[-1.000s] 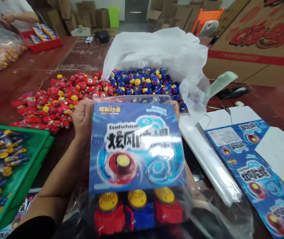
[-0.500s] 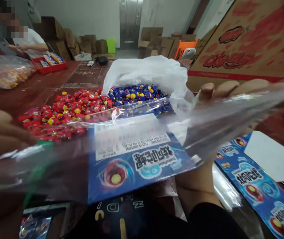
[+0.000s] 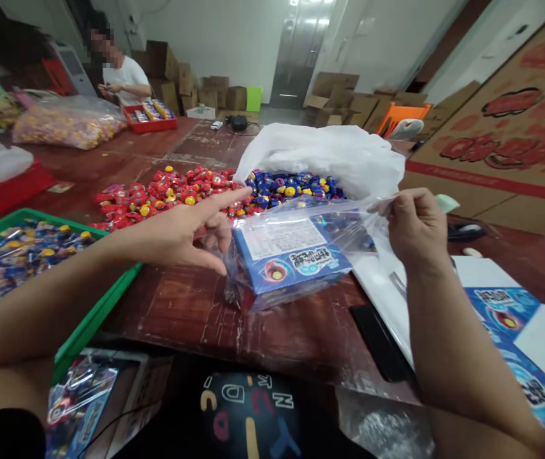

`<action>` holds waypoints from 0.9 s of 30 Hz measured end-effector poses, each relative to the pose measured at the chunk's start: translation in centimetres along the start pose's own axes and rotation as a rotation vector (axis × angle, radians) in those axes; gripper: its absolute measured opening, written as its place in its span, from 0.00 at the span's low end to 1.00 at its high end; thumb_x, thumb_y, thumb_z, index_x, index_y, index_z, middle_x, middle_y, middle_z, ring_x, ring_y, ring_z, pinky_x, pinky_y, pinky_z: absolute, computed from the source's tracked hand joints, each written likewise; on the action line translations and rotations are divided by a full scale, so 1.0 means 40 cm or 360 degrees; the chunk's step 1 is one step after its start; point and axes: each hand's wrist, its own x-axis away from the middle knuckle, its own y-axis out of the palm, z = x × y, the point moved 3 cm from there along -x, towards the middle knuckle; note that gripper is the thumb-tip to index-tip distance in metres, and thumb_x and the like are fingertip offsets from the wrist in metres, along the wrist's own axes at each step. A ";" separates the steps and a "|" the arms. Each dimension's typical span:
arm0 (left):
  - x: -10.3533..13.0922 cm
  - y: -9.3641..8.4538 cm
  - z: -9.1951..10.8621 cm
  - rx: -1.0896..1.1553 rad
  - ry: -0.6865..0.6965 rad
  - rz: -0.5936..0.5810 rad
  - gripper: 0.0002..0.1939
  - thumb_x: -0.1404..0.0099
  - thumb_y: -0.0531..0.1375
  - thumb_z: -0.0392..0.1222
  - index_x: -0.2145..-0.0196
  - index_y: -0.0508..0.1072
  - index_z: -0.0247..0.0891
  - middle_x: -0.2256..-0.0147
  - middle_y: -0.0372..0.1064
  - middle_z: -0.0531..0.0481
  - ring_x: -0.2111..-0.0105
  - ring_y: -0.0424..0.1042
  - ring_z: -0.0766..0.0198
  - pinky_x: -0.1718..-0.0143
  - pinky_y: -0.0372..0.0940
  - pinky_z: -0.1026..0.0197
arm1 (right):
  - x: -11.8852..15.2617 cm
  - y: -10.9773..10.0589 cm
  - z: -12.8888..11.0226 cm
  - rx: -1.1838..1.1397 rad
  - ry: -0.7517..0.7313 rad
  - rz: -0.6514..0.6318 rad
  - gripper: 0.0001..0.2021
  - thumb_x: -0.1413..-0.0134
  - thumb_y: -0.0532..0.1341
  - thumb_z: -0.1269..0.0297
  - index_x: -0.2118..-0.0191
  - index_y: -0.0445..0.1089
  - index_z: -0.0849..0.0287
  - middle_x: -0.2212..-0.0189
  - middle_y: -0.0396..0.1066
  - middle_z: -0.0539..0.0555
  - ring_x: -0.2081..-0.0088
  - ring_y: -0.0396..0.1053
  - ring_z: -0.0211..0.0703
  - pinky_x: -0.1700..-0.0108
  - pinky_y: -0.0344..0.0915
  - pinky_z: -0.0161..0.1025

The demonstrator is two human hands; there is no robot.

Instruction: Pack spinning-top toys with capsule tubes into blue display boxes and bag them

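A blue printed box (image 3: 296, 255) with a white label lies inside a clear plastic bag (image 3: 356, 223) on the table in front of me. My left hand (image 3: 196, 236) is at the bag's left end, index finger and thumb stretched apart, not visibly gripping anything. On the other side, my right hand (image 3: 418, 223) pinches the bag's gathered plastic edge. Behind the box lie a heap of small red and yellow pieces (image 3: 176, 191) and a heap of blue and yellow pieces (image 3: 296, 183), the latter spilling from a white bag (image 3: 324, 143).
At left stands a green tray (image 3: 104, 299) of small wrapped blue pieces. Right of the box are a black phone (image 3: 380, 344) and flat blue printed cards (image 3: 506, 312). A large carton (image 3: 501, 127) rises at far right. Another person (image 3: 129, 80) works behind the table.
The bagged box has moved from close before my face down to the table. My left hand has spread its fingers; the right holds the plastic edge. My view has turned left.
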 end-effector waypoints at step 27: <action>0.002 -0.029 -0.065 0.0366 -0.0047 0.0904 0.46 0.37 0.73 0.46 0.28 0.59 0.34 0.70 0.78 0.52 0.67 0.80 0.61 0.61 0.76 0.59 | -0.041 0.528 -0.567 -0.0200 0.0370 -0.1994 0.22 0.71 0.85 0.56 0.78 0.73 0.59 0.85 0.63 0.45 0.83 0.59 0.30 0.83 0.48 0.31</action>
